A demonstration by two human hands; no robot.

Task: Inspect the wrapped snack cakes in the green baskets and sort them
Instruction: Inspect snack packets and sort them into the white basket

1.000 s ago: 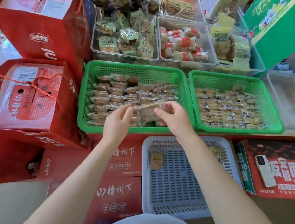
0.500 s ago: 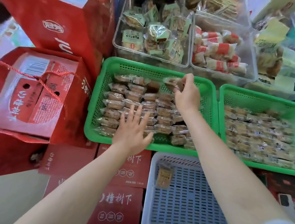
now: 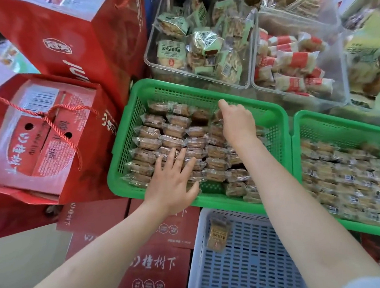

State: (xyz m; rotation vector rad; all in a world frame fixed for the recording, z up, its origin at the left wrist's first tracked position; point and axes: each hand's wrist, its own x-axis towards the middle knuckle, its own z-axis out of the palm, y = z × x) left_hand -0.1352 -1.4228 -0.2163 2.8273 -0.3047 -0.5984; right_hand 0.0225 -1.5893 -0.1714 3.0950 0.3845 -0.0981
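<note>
- Blue-grey slotted basket [image 3: 247, 260] nearest the camera, just below the left green basket [image 3: 205, 92]; one wrapped snack cake [image 3: 217, 235] lies alone in its upper left corner, label print too small to read.
- Red cartons [image 3: 158, 263] to the left of that slotted basket, white Chinese lettering, "下" legible as the last character.
- Left hand [image 3: 174, 184]: fingers spread and straight, palm down, resting on the wrapped cakes [image 3: 172, 136] at the near-left part of the left green basket. Holds nothing.
- Right hand [image 3: 237, 121]: reached into the far middle of the same basket, fingers curled down onto a cake [image 3: 216, 115] there; whether it actually pinches it I cannot tell.
- Vs half a second ago: left hand in much the same spot, right hand lower, now down among the cakes instead of holding one up by the far rim.
- Right green basket [image 3: 334, 122] just beside, full of paler wrapped cakes [image 3: 348, 176], untouched.
- Red gift bag [image 3: 46, 138] with rope handle left of the left green basket, barcode label on top.
- Clear bins [image 3: 250, 79] beyond it hold green-label and red-and-white packets; print unreadable.
</note>
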